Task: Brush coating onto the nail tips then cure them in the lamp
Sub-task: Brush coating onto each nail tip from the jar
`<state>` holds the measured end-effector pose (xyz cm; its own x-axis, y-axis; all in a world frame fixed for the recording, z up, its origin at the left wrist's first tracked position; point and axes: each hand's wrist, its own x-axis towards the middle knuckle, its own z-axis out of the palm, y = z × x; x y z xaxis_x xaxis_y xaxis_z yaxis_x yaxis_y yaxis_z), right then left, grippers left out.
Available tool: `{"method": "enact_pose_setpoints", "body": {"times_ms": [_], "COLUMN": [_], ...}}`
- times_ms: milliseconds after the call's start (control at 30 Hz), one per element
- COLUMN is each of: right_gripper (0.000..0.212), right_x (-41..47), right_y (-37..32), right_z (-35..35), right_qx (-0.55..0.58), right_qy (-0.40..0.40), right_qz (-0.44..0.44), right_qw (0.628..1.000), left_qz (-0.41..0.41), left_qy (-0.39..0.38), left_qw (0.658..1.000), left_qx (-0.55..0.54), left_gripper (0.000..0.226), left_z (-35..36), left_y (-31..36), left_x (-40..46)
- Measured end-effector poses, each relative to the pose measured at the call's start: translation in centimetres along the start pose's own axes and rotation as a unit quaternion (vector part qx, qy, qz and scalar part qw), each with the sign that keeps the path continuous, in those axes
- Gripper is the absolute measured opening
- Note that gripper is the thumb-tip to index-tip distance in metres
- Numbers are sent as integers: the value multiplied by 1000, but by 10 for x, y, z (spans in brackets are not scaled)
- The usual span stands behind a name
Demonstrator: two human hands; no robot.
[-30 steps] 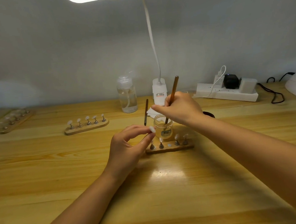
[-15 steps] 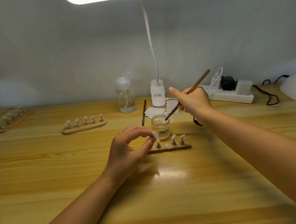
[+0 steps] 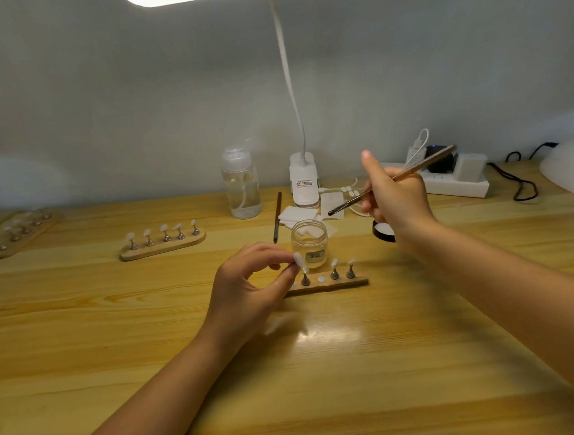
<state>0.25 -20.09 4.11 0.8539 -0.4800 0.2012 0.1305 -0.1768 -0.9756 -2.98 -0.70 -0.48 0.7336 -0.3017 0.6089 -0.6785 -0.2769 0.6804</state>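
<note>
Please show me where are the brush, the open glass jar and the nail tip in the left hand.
brush (image 3: 406, 174), head view, wooden handle.
glass jar (image 3: 309, 241), head view, glass wall.
nail tip (image 3: 298, 259), head view, white face.

A small nail-art work desk, set against a plain grey wall

A wooden table (image 3: 86, 344) is seen, lit by a clip lamp (image 3: 304, 179); wooden stands (image 3: 162, 245) with nail tips are laid out on it, and a clear pump bottle (image 3: 240, 186), a small open jar (image 3: 309, 242), cotton pads (image 3: 293, 214) and a white power strip (image 3: 450, 183) are placed near the wall
</note>
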Motion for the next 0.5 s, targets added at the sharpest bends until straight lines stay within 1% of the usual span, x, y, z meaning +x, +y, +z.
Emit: {"method": "enact_pose_setpoints", "body": {"times_ms": [67,133,233,333,400,500], "right_gripper": [41,45,43,40,35,31], "right_x": [-20,-43,-70,-81,-82,-85], "right_y": [0,7,23,33,34,36], "right_z": [-4,-7,-12,-17,-20,-21], "right_qx": [45,61,72,89,94,101], "right_qy": [-43,-78,-93,-85,-87,-123], "right_qz": [-26,-66,-117,-143,-180,-217], "right_qw": [998,993,986,982,975,963], "left_qz": [13,34,49,-1,-37,-55], "left_qy": [-5,-20,-79,-125,-122,-101], "left_qw": [1000,999,996,992,992,993], "left_qx": [-8,-12,-19,-13,-3,10], "left_gripper": [26,22,20,19,19,21], "left_z": [0,-1,3,11,14,12], "left_y": [1,3,6,8,5,2], "left_x": [-1,-2,-6,-9,-10,-12]}}
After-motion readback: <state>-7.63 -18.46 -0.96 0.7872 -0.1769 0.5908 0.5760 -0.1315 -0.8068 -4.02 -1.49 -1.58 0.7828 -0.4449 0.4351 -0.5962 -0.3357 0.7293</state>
